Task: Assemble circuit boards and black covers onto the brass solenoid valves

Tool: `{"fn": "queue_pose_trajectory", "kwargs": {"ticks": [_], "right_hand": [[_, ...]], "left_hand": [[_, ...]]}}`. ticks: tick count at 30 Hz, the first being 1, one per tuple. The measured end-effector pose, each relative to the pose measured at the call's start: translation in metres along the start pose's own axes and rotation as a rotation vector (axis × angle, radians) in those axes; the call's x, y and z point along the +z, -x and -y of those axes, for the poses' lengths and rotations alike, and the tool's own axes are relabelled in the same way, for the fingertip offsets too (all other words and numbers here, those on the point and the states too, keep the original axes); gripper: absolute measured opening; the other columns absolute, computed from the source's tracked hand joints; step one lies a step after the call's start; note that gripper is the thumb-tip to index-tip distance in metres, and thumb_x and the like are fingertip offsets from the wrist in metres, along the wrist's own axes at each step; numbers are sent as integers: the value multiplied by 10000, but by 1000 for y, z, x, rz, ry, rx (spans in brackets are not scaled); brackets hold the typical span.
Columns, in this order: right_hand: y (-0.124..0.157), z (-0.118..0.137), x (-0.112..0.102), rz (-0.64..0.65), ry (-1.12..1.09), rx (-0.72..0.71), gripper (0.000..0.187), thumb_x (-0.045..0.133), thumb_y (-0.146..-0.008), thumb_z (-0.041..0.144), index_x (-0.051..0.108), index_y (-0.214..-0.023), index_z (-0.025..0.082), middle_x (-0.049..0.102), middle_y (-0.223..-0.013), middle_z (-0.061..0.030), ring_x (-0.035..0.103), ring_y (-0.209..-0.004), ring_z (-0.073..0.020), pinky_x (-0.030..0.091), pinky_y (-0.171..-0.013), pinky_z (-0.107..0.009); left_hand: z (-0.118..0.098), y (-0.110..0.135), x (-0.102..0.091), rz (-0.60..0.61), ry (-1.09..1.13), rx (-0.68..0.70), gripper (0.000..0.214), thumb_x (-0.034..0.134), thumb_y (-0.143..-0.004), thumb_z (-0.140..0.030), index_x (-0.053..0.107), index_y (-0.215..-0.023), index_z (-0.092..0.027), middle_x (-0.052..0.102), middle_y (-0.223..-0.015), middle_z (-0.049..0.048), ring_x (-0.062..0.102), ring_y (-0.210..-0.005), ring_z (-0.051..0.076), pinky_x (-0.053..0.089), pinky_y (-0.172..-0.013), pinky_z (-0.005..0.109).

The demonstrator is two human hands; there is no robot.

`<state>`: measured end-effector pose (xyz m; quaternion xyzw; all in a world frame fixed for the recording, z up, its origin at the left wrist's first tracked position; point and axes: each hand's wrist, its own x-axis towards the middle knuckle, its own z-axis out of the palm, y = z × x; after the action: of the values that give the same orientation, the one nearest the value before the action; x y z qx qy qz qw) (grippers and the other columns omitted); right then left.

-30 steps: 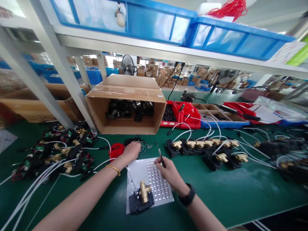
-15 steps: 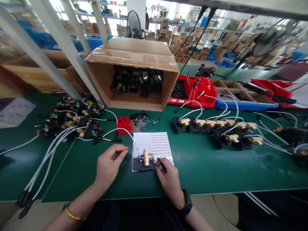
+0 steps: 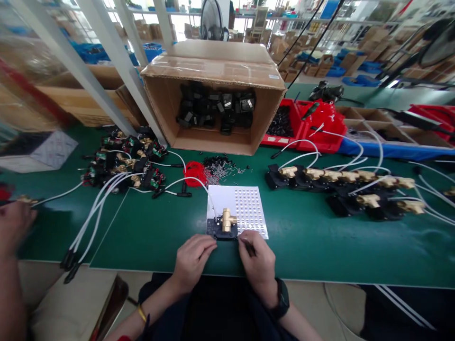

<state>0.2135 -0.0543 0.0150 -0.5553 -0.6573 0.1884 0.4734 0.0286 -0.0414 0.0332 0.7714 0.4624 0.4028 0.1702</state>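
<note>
Left hand (image 3: 194,259) has come in, fingers curled, contents unclear, valve (image 3: 227,219) just beyond them; right hand (image 3: 258,259) pinches a tool (image 3: 248,246) that might slip.

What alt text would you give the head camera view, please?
A person's left hand and right hand, which holds a thin dark tool, meet at a brass valve on a white dotted sheet on a green table. Behind it lie wired valves and a cardboard box of black parts.

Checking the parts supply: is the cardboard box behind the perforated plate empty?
No, the cardboard box lies on its side with black parts piled inside.
</note>
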Motion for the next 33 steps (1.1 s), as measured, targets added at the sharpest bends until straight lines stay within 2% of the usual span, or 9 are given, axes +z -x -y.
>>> {"fn": "queue_pose_trajectory", "kwargs": {"ticks": [6, 11, 16, 23, 28, 33], "right_hand": [[-1, 2, -1, 6, 1, -18, 159, 466, -805, 58, 525, -819, 205, 603, -794, -36, 593, -765, -147, 476, -682, -246], [-2, 3, -3, 52, 23, 7, 164, 433, -820, 80, 530, -811, 213, 614, -792, -44, 603, -760, -157, 488, -682, -262], [-5, 4, -5, 128, 35, -45, 194, 410, -810, 69, 544, -808, 209, 623, -801, -53, 602, -757, -156, 493, -679, -267], [-5, 6, -2, 98, 32, 5, 169, 429, -806, 58, 511, -788, 204, 600, -772, -45, 586, -737, -157, 479, -665, -258], [-7, 6, -4, 189, 108, -80, 185, 412, -807, 48, 530, -808, 189, 610, -818, -69, 600, -760, -167, 489, -671, -265], [-8, 5, -5, 219, 115, -59, 199, 407, -823, 63, 567, -824, 182, 624, -838, -75, 614, -789, -168, 511, -697, -270]], "left_hand": [[3, 2, 4, -50, -47, -44, 90, 570, -817, -144, 650, -833, -183, 700, -799, 22, 653, -754, 143, 518, -728, 251], [0, -2, 2, -3, -71, -142, 96, 561, -824, -188, 656, -816, -195, 706, -801, 27, 654, -763, 158, 519, -743, 275], [1, -6, 5, 0, -59, -226, 124, 552, -826, -245, 656, -779, -198, 697, -765, 30, 648, -727, 167, 515, -718, 291], [0, -13, 8, -29, -19, -327, 129, 593, -794, -266, 627, -697, -189, 666, -694, 7, 628, -670, 155, 482, -676, 267], [-1, -19, 7, 27, 57, -472, 155, 601, -784, -286, 622, -668, -185, 648, -662, -1, 611, -629, 151, 467, -629, 259], [1, -19, 10, 91, 177, -608, 150, 640, -737, -289, 570, -668, -176, 611, -647, -8, 585, -599, 146, 460, -601, 261]]}}
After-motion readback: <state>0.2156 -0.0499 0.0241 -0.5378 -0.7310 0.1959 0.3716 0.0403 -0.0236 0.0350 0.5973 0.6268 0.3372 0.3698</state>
